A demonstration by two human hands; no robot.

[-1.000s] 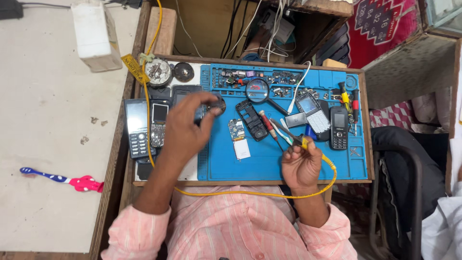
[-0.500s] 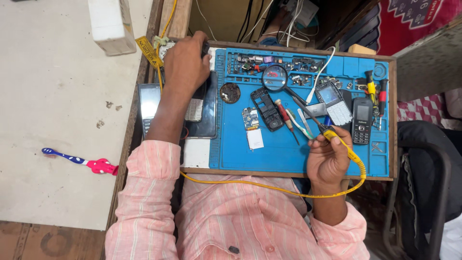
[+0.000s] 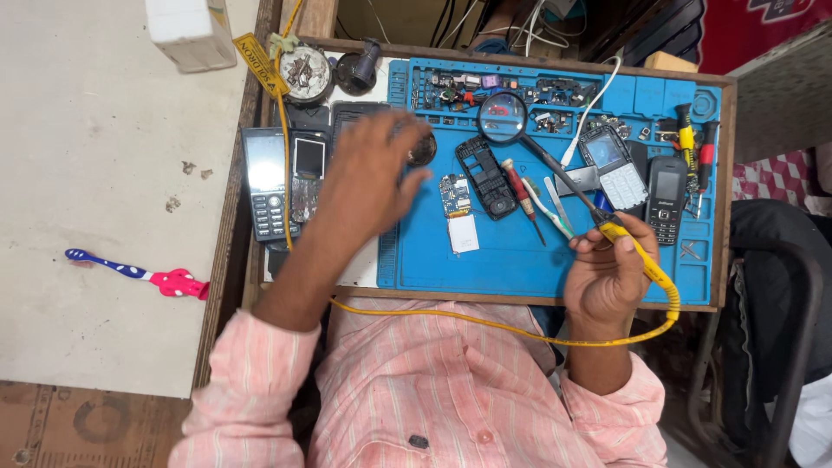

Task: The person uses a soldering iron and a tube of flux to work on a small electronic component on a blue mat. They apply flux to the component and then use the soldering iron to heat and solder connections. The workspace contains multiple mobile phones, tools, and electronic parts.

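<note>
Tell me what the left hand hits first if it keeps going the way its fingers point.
Probably the small dark round part right at the left hand fingertips on the blue mat; the hand's height above it is unclear.

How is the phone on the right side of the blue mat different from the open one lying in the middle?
The black phone on the right is whole, with screen and keypad in place, and lies straight. The opened phone frame in the middle is an empty shell with holes where keys and screen would sit, and it lies tilted. Both are dark, small, and rest on the blue mat.
</note>
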